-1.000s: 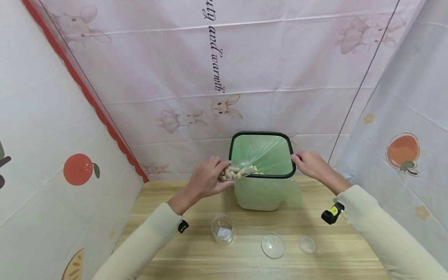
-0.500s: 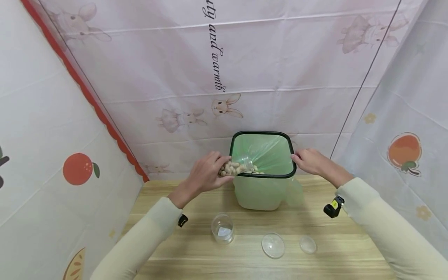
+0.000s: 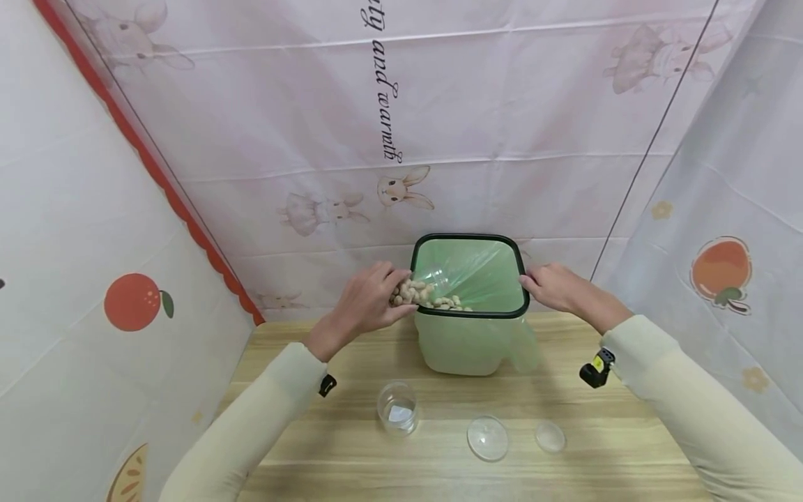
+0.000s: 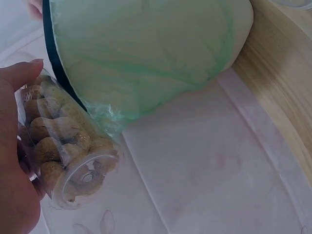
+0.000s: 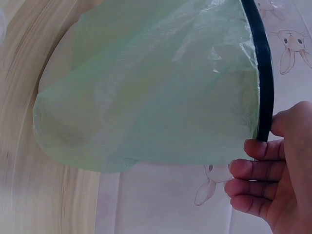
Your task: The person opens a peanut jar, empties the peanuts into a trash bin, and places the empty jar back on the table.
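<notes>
My left hand (image 3: 369, 301) grips a clear plastic jar (image 4: 73, 146) of unshelled peanuts (image 3: 410, 291), tilted with its mouth over the left side of a trash bin (image 3: 461, 348). Peanuts lie along the jar's mouth and just inside the near rim. The bin has a dark rim (image 3: 477, 315) and is lined with a green plastic bag (image 4: 161, 58), whose edge hangs outside. At the bin's right side my right hand (image 3: 552, 287) pinches the rim between thumb and index finger, the other fingers curled below, as the right wrist view shows. The bin's bottom is hidden.
A clear empty jar (image 3: 398, 410) with a white label stands on the wooden table (image 3: 351, 460) in front of the bin. Two round clear lids, a larger lid (image 3: 488, 438) and a smaller lid (image 3: 550, 437), lie to its right. A printed curtain (image 3: 301, 139) hangs behind.
The jar in my left hand has tipped further down, and more peanuts have come out at its mouth into the bin. My right hand stays on the rim.
</notes>
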Demonstrator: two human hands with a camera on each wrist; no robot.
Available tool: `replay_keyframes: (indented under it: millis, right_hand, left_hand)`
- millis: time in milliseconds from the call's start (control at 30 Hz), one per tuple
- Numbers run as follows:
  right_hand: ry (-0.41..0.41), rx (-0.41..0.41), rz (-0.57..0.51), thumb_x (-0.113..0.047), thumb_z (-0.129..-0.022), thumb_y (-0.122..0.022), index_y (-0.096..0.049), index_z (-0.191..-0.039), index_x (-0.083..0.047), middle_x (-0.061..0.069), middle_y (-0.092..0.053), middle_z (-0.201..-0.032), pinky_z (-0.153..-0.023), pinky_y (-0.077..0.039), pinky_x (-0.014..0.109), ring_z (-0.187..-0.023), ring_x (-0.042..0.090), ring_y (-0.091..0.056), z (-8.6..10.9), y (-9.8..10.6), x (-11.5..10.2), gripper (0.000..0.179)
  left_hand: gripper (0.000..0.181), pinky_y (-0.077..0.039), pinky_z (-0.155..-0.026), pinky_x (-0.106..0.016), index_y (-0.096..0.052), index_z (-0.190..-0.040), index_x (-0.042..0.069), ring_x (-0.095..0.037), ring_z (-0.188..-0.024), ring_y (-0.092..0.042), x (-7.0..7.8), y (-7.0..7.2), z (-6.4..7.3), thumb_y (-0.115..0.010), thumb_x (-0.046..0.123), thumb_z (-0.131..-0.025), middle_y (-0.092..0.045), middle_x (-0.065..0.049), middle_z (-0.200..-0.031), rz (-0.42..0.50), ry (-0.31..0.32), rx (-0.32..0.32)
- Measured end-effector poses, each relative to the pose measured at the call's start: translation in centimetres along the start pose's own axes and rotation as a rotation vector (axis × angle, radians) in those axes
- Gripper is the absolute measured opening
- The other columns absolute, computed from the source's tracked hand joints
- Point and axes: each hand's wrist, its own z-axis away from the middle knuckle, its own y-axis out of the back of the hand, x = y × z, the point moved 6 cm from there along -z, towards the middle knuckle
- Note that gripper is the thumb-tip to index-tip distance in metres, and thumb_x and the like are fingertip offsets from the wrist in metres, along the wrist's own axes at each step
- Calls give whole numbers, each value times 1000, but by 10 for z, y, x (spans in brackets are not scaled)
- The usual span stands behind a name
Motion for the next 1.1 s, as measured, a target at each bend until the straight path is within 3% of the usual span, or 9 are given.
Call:
replay_keyframes:
  millis: [267, 433, 567, 767, 1100]
  right_hand:
    - [22, 13, -7, -19, -109, -45, -64, -92, -3, 8, -66, -78, -79, -53, 53, -82, 30, -67, -1, -1, -2, 30]
    - [27, 10, 0, -20, -109, -44, -64, -94, -2, 10, -68, -81, -81, -54, 54, -86, 33, -69, -1, -3, 0, 31]
    - [26, 16, 5, -20, -109, -44, -64, -94, -1, 12, -70, -84, -83, -54, 55, -90, 36, -70, -1, -2, 0, 31]
    - [16, 7, 3, -21, -111, -41, -67, -106, 3, 23, -74, -102, -93, -53, 59, -108, 46, -70, 0, -4, -1, 35]
    - [4, -6, -4, -20, -110, -43, -66, -103, 2, 20, -74, -98, -90, -54, 58, -104, 44, -71, 1, -2, -3, 33]
  left_hand:
    - [60, -49, -60, -31, -69, -125, 8, -19, -80, -55, -4, -2, -6, -83, 50, -84, -66, -7, -100, -64, -13, -28]
    - [57, -46, -60, -31, -70, -124, 8, -18, -77, -52, -5, -3, -9, -82, 47, -85, -64, -6, -96, -80, -18, -33]
    - [54, -48, -62, -32, -71, -122, 8, -19, -77, -54, -6, -2, -11, -83, 44, -84, -64, -6, -96, -107, -24, -7]
    - [52, -53, -67, -34, -73, -117, 8, -22, -81, -57, -5, 2, -14, -88, 39, -79, -66, -7, -97, -151, -39, 52]
    - [29, -46, -65, -34, -72, -97, 8, -23, -76, -51, -5, -1, -14, -84, 28, -80, -62, -6, -87, -239, -73, 114]
